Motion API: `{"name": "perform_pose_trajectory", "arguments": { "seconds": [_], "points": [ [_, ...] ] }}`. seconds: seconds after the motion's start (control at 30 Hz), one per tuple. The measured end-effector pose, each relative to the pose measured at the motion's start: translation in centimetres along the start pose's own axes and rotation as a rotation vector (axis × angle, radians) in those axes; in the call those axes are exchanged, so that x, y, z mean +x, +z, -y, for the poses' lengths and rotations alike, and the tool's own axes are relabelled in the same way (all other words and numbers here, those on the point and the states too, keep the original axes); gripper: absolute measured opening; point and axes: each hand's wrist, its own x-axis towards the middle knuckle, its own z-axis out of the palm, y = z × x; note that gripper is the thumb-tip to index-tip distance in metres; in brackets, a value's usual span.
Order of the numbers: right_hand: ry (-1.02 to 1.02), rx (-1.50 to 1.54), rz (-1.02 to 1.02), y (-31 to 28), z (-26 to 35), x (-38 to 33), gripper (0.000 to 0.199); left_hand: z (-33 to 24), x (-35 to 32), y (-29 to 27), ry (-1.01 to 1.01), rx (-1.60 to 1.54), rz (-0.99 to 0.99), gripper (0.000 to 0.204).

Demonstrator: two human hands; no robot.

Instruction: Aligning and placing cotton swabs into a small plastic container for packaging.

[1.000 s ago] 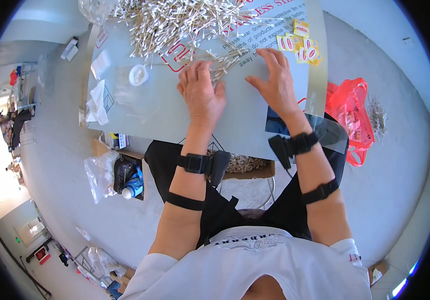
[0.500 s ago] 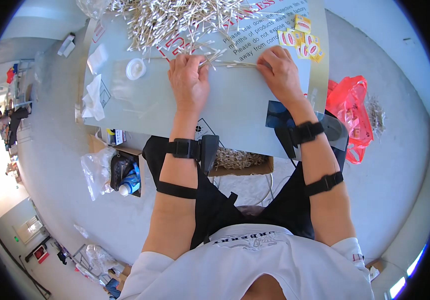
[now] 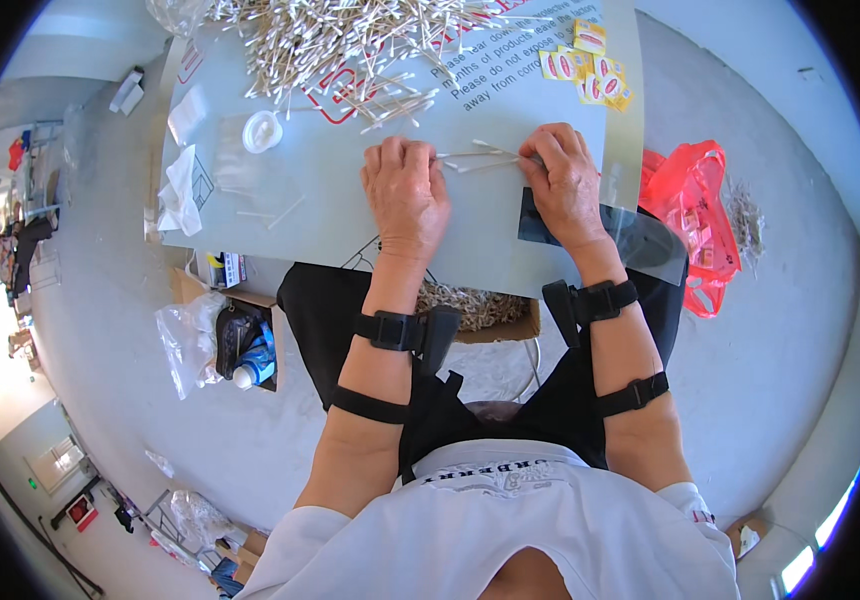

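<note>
— So, how many hands are on the table (image 3: 330, 220)?

— Two, both the person's own. The left hand (image 3: 405, 190) lies palm down with its fingers curled over one end of a small bunch of cotton swabs (image 3: 478, 158); the right hand (image 3: 565, 180) pinches the other end of the same bunch between thumb and fingertips. Each forearm wears two black straps.

— And the swabs between the hands, how many?

— About four or five; they overlap, so I cannot tell exactly. They are thin pale sticks with white tips, lying nearly level across the grey tabletop between the two hands.

— What else lies there?

— One big heap of swabs (image 3: 330, 40) along the far edge, far too many to count. One small round white lid (image 3: 262, 130) to the left, one crumpled white tissue (image 3: 180, 190) near the left edge, and a cluster of about six yellow packets (image 3: 585, 70) at the far right. One dark flat sheet (image 3: 540, 220) sits under the right wrist.

— Off the table?

— One red plastic bag (image 3: 695, 220) on the floor to the right, and one open box (image 3: 240, 335) with a bottle down on the left.
</note>
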Motion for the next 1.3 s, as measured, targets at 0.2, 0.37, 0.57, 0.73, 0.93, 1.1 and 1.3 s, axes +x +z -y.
{"name": "perform_pose_trajectory", "arguments": {
  "seconds": [0.2,0.37,0.57,0.73,0.93,1.1,1.3],
  "points": [
    [0.041,0.008,-0.090,0.7,-0.6,-0.6,0.009,1.0,-0.6,-0.9,0.058,0.001,0.079,0.019],
    [0.065,0.004,-0.083,0.7,0.4,0.0,0.011,0.3,-0.1,-0.7,0.157,-0.038,0.086,0.017],
    [0.072,0.139,-0.024,0.2,-0.6,-0.2,0.017,-2.4,-0.4,0.2,0.234,-0.108,0.199,0.017],
    [0.020,0.207,-0.009,-0.8,0.1,-0.8,0.023,-1.5,-1.3,-0.3,0.085,-0.190,0.087,0.020],
    [0.156,0.218,0.017,-0.1,-0.5,-0.8,0.016,-1.4,-0.6,-0.4,0.157,-0.117,0.136,0.025],
    [0.088,0.107,-0.094,0.9,0.0,-0.8,0.013,-2.7,0.2,0.5,0.112,-0.179,0.061,0.026],
    [0.008,0.155,-0.008,0.9,1.1,-2.0,0.019,-3.1,-1.8,0.6,0.150,-0.255,0.184,0.031]
  ]
}}
